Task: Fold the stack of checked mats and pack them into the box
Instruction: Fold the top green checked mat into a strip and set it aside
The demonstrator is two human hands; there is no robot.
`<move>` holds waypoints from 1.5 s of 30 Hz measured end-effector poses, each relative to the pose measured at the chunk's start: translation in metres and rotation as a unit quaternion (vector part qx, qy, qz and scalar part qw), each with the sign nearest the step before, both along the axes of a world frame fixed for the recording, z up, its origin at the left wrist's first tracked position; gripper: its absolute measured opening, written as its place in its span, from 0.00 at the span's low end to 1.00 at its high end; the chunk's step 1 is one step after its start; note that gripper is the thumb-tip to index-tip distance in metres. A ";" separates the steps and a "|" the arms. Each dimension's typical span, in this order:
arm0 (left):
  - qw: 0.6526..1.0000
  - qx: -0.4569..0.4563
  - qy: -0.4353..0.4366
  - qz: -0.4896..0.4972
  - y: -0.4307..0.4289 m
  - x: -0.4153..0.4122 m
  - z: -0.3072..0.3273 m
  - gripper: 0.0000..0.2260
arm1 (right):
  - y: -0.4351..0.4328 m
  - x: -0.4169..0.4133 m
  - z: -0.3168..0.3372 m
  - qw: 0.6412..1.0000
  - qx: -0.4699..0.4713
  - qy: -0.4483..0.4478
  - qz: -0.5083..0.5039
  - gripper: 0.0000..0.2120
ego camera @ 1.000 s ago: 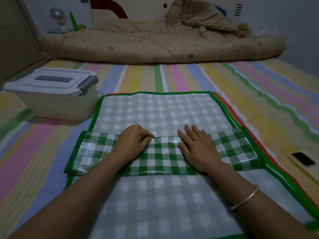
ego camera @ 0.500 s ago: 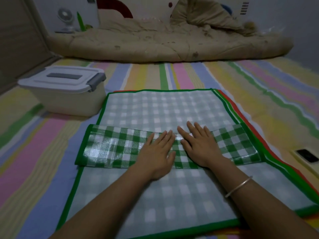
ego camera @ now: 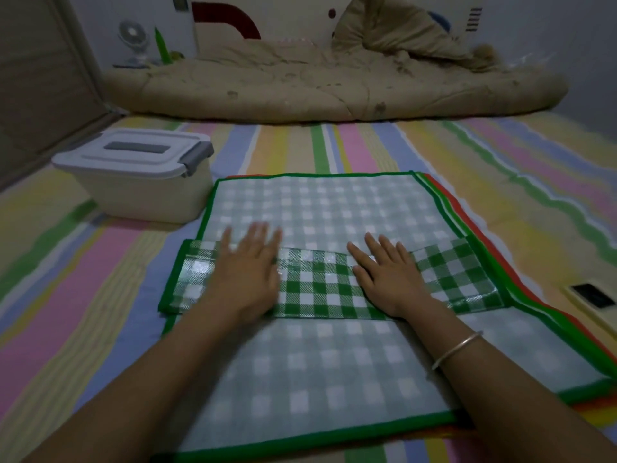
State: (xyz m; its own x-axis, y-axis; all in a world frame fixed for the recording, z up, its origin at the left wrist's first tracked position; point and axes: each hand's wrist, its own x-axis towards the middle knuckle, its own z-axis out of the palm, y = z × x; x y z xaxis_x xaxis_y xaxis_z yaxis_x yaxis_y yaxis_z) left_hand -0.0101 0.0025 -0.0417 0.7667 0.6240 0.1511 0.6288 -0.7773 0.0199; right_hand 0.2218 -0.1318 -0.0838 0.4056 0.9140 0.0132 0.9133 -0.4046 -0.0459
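I press left hand (ego camera: 248,279) and right hand (ego camera: 387,279) flat, fingers (ego camera: 258,235) straight and holding nothing, on the folded green-checked mat (ego camera: 320,289) lying across the stack of mats (ego camera: 317,208) on the floor (ego camera: 334,148); creasing, I judge; the next move likely calls for another fold, then unlatching the box (ego camera: 140,195), lid (ego camera: 133,152) on, just beside the stack's far left corner.

Folded mat (ego camera: 334,282) lies across the mat stack (ego camera: 320,208); box (ego camera: 140,177) far left, phone (ego camera: 592,295) right, quilt (ego camera: 317,88) far.
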 end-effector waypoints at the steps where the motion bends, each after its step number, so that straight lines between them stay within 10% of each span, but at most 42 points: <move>1: 0.999 0.003 -0.026 -0.045 -0.017 0.013 0.002 0.30 | 0.000 0.000 0.000 1.000 0.000 0.000 0.000 0.34; 20: 0.996 -0.074 -0.007 -0.042 -0.046 0.043 -0.051 0.32 | -0.063 0.067 0.024 0.996 -0.062 0.026 -0.060 0.33; 28: 0.996 -0.082 -0.009 -0.043 -0.045 0.043 -0.051 0.32 | -0.073 0.026 0.063 0.957 0.271 0.034 -0.100 0.16; 31: 0.996 -0.080 -0.007 -0.042 -0.045 0.043 -0.051 0.31 | -0.086 -0.027 0.085 0.935 0.277 0.164 -0.149 0.13; 36: 0.994 -0.101 -0.017 -0.044 -0.044 0.044 -0.048 0.30 | -0.097 -0.055 0.086 0.810 0.069 0.506 -0.289 0.20; 45: 0.981 -0.192 -0.026 -0.027 -0.046 0.040 -0.032 0.28 | -0.102 -0.070 0.078 0.607 0.223 0.698 -0.309 0.09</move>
